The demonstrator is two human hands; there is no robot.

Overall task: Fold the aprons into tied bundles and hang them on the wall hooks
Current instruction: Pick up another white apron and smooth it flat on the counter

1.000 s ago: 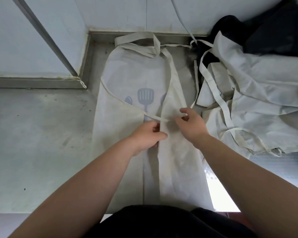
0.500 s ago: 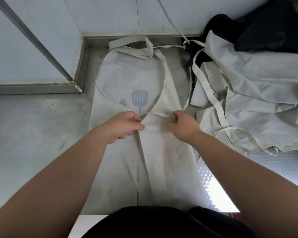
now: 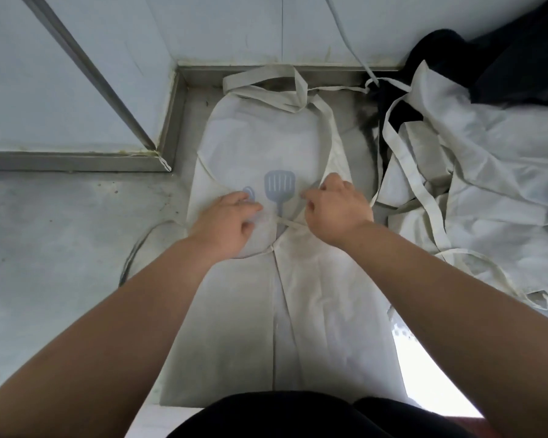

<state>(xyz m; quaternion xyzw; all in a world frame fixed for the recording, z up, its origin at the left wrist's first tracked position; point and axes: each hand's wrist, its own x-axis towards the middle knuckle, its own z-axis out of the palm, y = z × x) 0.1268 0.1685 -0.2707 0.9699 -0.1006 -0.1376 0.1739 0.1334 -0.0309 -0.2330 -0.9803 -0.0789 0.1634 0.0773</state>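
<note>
Head cam: one white apron (image 3: pixel 314 311) lay flat on the steel counter (image 3: pixel 60 248), bib end twd the wall (image 3: pixel 234 26), hem end at the person's body. Both long sides were folded in & met along a centre line. Neck strap (image 3: pixel 266 86) sat bunched at the far edge, nr the wall.

Left hand (image 3: pixel 227 222) lay palm-down on the apron's left flap, fingers nearly straight, pressing the fabric, just left of the grey spatula print (image 3: pixel 279 188).

Right hand (image 3: pixel 336 210) had fingers curled, pinching the right flap's folded edge just right of the print.

A thin tie (image 3: pixel 290 223) crossed the fabric btwn the two hands.

To the right, a rumpled pile of aprons (image 3: pixel 487 184) w/ loose straps sat beside it, a dark cloth (image 3: pixel 503 58) behind the pile against the wall.
</note>
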